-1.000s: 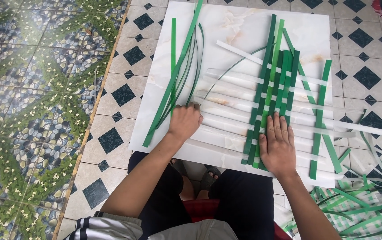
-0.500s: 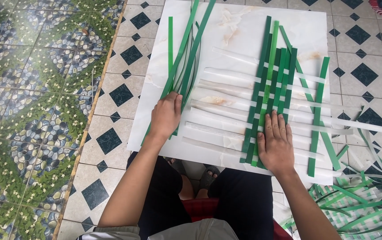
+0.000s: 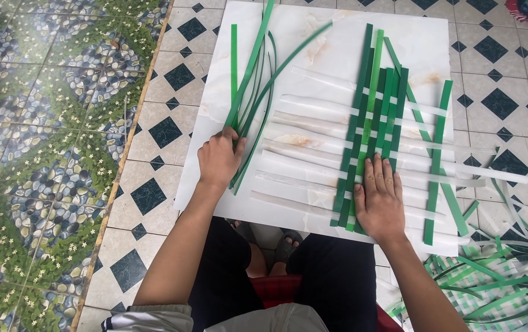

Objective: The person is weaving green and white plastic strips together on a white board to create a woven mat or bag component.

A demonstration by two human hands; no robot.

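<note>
My left hand (image 3: 219, 158) rests on a loose bundle of green strips (image 3: 253, 86) at the left side of a white board (image 3: 331, 37), fingers curled over their lower ends. My right hand (image 3: 379, 200) lies flat, fingers apart, on the lower part of a woven patch (image 3: 371, 117) where several green strips cross several white strips (image 3: 301, 154). A single green strip (image 3: 437, 147) lies apart at the right of the weave.
The board lies on a floor of white tiles with dark diamonds (image 3: 178, 77); a green and blue patterned floor (image 3: 36, 123) runs along the left. More green and white strips and a woven piece (image 3: 497, 289) are piled at the lower right. My knees are below the board's near edge.
My left hand has moved left and slightly away from me, from the white strips to the bundle of green strips. My right hand has stayed pressed on the weave.
</note>
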